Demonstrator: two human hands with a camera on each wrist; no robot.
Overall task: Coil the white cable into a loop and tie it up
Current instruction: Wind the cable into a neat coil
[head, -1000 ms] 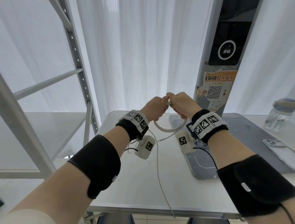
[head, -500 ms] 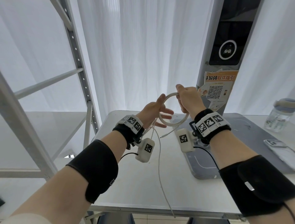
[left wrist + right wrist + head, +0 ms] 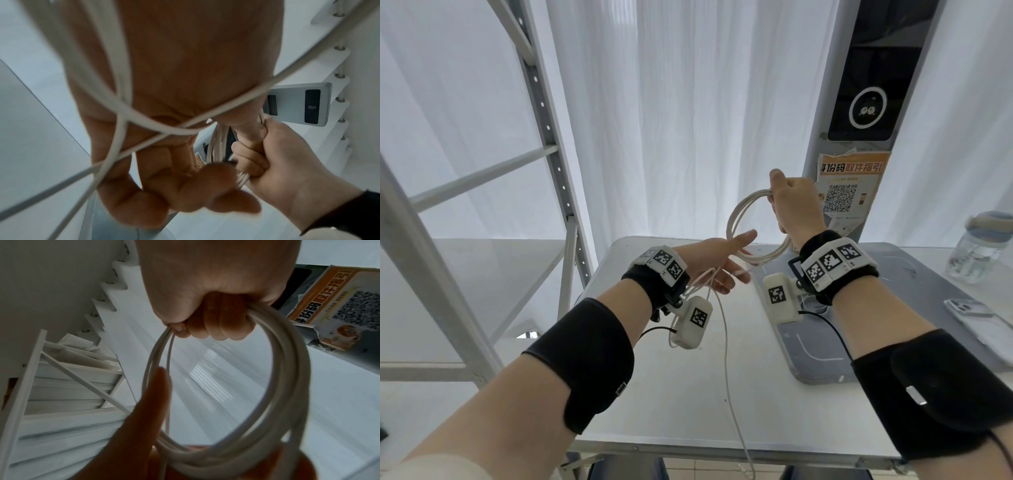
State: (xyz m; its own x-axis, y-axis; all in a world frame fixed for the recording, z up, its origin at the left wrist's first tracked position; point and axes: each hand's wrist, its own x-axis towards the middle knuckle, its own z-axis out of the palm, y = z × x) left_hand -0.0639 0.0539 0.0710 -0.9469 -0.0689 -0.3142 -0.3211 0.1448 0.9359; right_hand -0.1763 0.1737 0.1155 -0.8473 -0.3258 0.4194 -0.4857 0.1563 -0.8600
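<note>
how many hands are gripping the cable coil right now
1. The right hand grips the top of the white cable coil, fingers curled round it. The left hand is open below, loose strands running across its palm.

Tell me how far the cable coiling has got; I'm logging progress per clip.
Done: several turns of the white cable form a loop, gripped at the top by the right hand. In hand: the left hand, fingers open, has loose strands draped over it. Left: a long tail hangs past the table edge, uncoiled, and no tie is visible.
</note>
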